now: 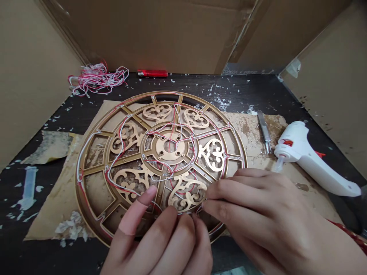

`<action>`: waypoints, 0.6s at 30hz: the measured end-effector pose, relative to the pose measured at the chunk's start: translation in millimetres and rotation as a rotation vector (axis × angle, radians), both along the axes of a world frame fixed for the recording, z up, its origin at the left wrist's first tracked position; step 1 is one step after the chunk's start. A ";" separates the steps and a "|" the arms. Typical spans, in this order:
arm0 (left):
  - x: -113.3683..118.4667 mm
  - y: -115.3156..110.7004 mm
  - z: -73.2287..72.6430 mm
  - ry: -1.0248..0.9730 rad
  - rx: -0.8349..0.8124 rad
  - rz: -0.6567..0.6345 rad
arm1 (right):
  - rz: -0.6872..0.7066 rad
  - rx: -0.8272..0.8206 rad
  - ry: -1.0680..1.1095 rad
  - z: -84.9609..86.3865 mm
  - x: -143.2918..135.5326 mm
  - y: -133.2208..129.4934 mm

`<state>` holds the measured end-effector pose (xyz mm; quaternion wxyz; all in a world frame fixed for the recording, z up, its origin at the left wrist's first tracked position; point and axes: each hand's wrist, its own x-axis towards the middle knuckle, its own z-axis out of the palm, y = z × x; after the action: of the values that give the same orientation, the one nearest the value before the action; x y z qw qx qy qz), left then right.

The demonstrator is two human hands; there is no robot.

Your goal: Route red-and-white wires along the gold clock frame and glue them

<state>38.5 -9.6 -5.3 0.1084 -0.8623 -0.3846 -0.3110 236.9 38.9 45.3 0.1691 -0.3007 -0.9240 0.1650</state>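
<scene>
A round gold-coloured frame with spokes, rings and scrollwork lies flat before me, and thin red and white wires run along its rings and spokes. At its near edge, my left hand has most fingers curled down at the wire by the inner ring. One finger of it, with a pale covering, points up and away. My right hand is closed in a pinch at the same wire, just right of the left fingertips. Both hands partly hide the frame's near side, and the wire between the fingertips is mostly covered.
A white glue gun and metal tweezers lie on the right. A tangle of wire and a red lighter lie behind. Cardboard is under the frame, cardboard walls surround it, and white scraps are scattered about.
</scene>
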 end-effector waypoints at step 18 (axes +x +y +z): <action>4.7 1.7 2.4 -0.013 0.039 0.017 | -0.011 -0.099 -0.007 -4.1 -0.7 1.7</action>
<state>43.2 -7.9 -2.9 0.1252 -0.8547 -0.3867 -0.3229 236.3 40.7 41.1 0.1515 -0.3144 -0.9136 0.2086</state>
